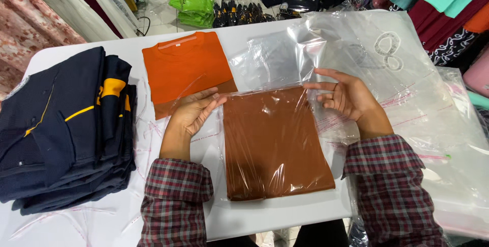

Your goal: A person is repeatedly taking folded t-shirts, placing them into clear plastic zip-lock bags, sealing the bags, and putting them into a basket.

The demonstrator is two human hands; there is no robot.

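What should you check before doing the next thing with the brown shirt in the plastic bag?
1. Brown shirt fully inside the clear bag: ok, plastic covers it.
2. Shirt lying flat: ok.
3. Bag flap closed: not ok, it stands open above the shirt.
4. Left hand on the bag's top corner: ok.
5. Right hand at the other top corner: ok.
6. Sticky strip on the flap peeled: cannot tell.

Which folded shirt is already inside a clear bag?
The brown shirt between both hands; the orange shirt and the navy stack lie unbagged.
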